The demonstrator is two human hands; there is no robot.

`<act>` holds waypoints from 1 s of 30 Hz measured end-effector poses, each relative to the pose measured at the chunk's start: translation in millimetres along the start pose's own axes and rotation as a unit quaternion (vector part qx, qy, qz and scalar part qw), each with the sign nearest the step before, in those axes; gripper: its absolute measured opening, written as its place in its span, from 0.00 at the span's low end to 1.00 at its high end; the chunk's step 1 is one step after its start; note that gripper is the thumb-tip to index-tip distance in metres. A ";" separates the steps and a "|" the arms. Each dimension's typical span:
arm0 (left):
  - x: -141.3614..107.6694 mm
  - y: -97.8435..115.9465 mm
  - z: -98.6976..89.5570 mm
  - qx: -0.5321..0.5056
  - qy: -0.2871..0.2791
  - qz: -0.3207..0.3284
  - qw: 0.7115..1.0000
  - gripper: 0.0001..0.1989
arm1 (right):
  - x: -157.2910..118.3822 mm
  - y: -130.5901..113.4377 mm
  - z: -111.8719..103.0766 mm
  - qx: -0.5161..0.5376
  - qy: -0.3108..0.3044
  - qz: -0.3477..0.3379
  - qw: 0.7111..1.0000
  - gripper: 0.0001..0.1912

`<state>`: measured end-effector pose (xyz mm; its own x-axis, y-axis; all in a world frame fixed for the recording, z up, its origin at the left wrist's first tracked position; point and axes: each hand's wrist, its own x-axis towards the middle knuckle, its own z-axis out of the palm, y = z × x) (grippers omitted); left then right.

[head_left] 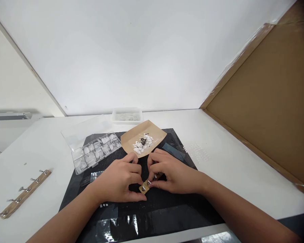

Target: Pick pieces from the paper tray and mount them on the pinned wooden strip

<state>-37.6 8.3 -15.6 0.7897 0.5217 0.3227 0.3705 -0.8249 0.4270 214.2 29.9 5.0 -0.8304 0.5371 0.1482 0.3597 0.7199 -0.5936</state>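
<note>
A small wooden strip (143, 189) with round metal fittings and little white pieces on top lies at an angle over the black mat, between my hands. My left hand (119, 179) has its thumb and fingers closed around the near end of the strip. On the strip's far part, the thumb and fingers of my right hand (169, 172) are pinched together, covering much of it. Whether a small white piece sits in that pinch is too fine to tell. Just beyond the hands, a brown paper tray (129, 140) holds white scraps (148, 139) and a dark bit.
A clear compartment box (78, 172) with white packets stands at left, lid open. Behind is a white plastic tub (127, 122). Another wooden strip (27, 194) with metal fittings lies far left. Small white pieces (199, 153) lie right. A cardboard panel (266, 101) borders the right side.
</note>
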 end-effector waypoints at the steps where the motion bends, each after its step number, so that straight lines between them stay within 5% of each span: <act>1: -0.1 0.0 0.1 0.000 -0.001 0.000 1.000 0.14 | 0.0 0.4 -0.7 -0.002 -0.001 -0.001 1.000 0.03; 8: -1.2 -0.4 1.1 0.010 -0.006 -0.006 1.000 0.15 | -2.7 3.0 -9.9 -0.047 0.012 0.006 0.999 0.17; 30: -1.4 -0.8 2.3 -0.003 -0.002 -0.008 1.000 0.15 | -0.6 3.9 -11.2 -0.050 -0.005 0.019 0.999 0.06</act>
<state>-37.9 7.8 -18.3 0.7852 0.5342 0.3131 0.3807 -0.8153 0.4363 220.9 37.2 11.5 -0.8193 0.5607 0.1197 0.4310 0.7400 -0.5163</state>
